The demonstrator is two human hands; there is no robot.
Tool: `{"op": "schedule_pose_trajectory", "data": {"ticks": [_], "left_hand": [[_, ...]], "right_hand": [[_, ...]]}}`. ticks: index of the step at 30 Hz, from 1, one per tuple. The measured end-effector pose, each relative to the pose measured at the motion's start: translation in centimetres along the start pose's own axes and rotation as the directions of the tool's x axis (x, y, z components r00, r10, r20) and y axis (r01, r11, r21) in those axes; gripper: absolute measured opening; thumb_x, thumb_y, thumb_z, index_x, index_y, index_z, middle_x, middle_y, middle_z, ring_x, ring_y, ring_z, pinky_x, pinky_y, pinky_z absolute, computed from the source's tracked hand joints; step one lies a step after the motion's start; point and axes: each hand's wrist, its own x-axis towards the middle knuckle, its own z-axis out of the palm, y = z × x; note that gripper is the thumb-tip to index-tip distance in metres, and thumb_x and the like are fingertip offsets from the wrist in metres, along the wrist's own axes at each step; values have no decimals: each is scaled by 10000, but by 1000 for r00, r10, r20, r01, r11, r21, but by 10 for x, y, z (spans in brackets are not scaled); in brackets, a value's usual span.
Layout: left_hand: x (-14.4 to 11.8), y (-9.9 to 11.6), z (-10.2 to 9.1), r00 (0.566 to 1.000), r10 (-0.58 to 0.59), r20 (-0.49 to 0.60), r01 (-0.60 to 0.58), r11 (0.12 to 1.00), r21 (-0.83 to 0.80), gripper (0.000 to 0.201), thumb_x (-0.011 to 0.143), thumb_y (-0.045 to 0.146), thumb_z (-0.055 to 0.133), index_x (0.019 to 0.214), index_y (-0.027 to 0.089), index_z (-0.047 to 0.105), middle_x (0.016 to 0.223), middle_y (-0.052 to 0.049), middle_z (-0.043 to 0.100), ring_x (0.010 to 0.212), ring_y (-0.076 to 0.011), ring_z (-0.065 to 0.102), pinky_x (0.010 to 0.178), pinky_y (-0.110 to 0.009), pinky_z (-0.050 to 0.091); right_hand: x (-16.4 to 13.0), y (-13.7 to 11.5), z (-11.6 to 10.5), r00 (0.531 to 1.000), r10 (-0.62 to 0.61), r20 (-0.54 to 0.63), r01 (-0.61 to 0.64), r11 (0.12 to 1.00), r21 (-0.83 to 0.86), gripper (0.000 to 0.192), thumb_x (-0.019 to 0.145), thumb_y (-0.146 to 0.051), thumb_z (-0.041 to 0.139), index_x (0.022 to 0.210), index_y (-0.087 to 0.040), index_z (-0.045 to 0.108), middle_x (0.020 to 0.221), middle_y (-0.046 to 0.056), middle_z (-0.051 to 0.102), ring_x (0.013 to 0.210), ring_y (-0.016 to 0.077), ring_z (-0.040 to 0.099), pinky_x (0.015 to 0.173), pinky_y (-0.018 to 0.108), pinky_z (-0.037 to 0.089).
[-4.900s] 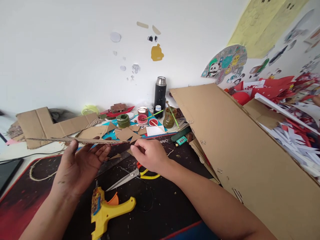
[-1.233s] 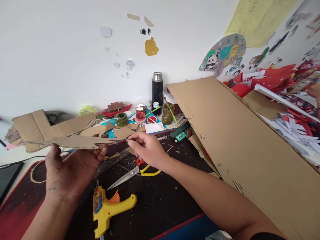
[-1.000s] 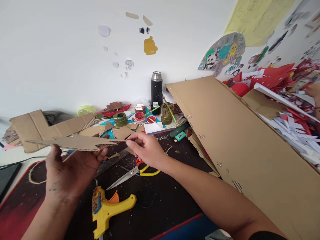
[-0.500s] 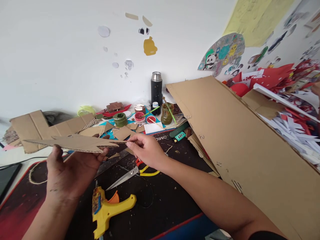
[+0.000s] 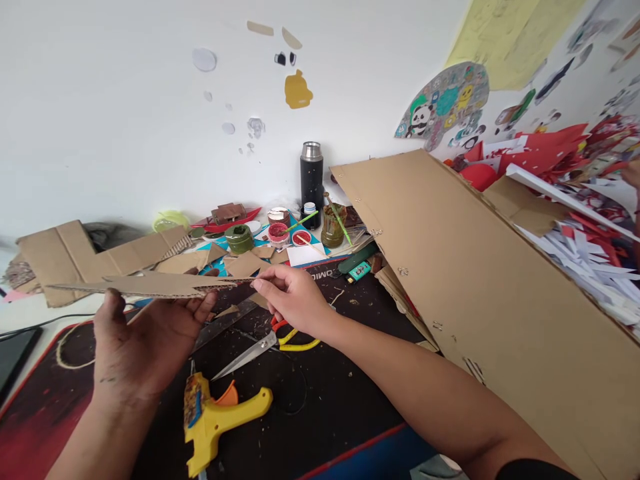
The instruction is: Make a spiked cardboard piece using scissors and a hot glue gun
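Note:
A flat cut-out piece of cardboard point(image 5: 150, 285) with pointed ends is held above the dark mat, seen almost edge-on. My left hand point(image 5: 147, 340) supports it from below, thumb at its near edge and some fingertips showing behind it. Between the thumb and fingers of my right hand point(image 5: 287, 297) is the piece's right tip. Below my hands lie scissors point(image 5: 270, 345) with red and yellow handles. Nearer to me rests a yellow hot glue gun point(image 5: 215, 420), its nozzle pointing away. A metal ruler-like strip point(image 5: 225, 325) lies partly hidden behind my left hand.
Paint pots point(image 5: 240, 238), a black thermos point(image 5: 311, 183) and cardboard scraps point(image 5: 245, 265) crowd the back by the wall. A large cardboard sheet point(image 5: 475, 267) slopes along the right, with heaped paper scraps point(image 5: 575, 247) beyond. Folded cardboard point(image 5: 60, 260) stands at left.
The cardboard piece has tilted flatter, so its face shows less and its edge more. Both hands stay nearly in place; the view has shifted slightly.

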Motion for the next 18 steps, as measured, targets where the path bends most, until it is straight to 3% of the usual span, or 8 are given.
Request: {"op": "schedule_pose_trajectory", "data": {"ticks": [11,14,18], "left_hand": [[-2,0,2,1000,-22,-6,22,998,-57,818,437,539,1076,1141,267,762,1167,-88,830,925,-273,788,770,-381,727],[1,0,-3,998,-40,-40,36,994,-99,779,515,564,1025,1160,233,741,1144,-110,827,954,-294,787,785,-406,727],[6,2,-9,999,7,-40,-11,995,-104,698,502,574,1029,1024,225,725,964,-83,818,899,-280,780,777,-402,717]], "right_hand": [[-2,1,1,999,30,25,-27,993,-116,204,1060,-393,641,1041,-201,708,640,-54,608,519,117,550,547,243,434],[-6,-3,2,997,-34,63,50,961,-273,222,1064,-402,649,1036,-206,751,703,-27,653,612,130,587,598,253,413],[-16,-12,7,962,-122,244,221,872,-437,192,1051,-396,708,1019,-224,786,808,-18,727,690,125,627,672,257,408]]}}
